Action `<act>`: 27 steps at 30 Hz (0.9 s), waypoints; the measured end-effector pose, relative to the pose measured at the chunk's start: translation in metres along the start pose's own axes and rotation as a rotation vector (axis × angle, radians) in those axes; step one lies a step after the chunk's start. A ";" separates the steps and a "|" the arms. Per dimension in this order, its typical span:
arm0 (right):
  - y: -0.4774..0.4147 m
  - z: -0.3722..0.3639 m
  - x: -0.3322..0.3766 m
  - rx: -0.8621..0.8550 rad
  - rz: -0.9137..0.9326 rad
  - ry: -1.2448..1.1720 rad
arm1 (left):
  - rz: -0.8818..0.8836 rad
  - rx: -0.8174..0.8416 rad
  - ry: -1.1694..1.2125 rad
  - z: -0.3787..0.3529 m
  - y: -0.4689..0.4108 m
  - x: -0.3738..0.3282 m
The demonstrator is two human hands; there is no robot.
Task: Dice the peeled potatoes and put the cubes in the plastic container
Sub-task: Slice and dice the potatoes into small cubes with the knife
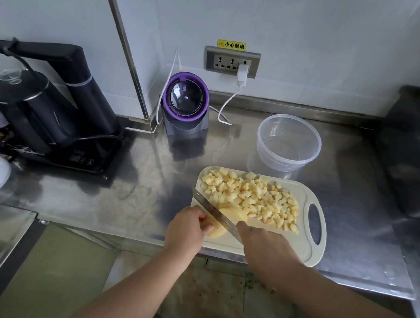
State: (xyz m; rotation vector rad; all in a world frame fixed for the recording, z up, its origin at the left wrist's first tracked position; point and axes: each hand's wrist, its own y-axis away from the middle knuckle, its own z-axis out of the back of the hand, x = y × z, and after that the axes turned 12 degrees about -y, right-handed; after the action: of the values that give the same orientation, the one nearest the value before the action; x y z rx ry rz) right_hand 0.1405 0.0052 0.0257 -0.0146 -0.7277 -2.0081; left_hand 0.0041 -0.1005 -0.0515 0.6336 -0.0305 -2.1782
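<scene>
A peeled potato [234, 213] lay partly sliced at the cutting board's [305, 247] near left; pale cubes [251, 196] covered its middle; the clear, empty plastic container [288, 143] stood just behind it.

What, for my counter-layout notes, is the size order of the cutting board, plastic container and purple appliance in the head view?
1. cutting board
2. plastic container and purple appliance: look alike in size, appliance farther back, so unranked.

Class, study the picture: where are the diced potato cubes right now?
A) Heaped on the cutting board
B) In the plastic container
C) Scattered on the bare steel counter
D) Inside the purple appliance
A: the cubes lie heaped on the cutting board, while the plastic container behind it holds none.
</scene>
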 end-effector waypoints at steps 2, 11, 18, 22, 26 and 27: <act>-0.004 0.000 -0.001 0.020 0.008 0.003 | -0.004 -0.005 -0.031 -0.001 -0.002 0.000; -0.022 -0.012 0.002 0.053 -0.010 -0.016 | -0.008 0.004 -0.022 -0.003 -0.003 0.001; -0.010 -0.002 0.002 -0.034 -0.034 -0.048 | -0.013 -0.005 -0.054 0.000 -0.001 0.001; -0.004 0.003 0.003 -0.064 -0.036 -0.032 | -0.002 -0.003 -0.030 0.001 -0.001 0.002; -0.001 0.001 0.003 -0.055 -0.047 -0.032 | -0.005 -0.020 -0.012 0.001 0.000 0.001; -0.001 0.000 0.003 -0.054 -0.048 -0.032 | -0.004 -0.026 -0.009 0.001 0.001 0.001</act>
State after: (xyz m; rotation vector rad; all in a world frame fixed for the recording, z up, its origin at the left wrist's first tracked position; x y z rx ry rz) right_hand 0.1383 0.0029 0.0260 -0.0613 -0.6991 -2.0775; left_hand 0.0038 -0.1016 -0.0511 0.6092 -0.0059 -2.1824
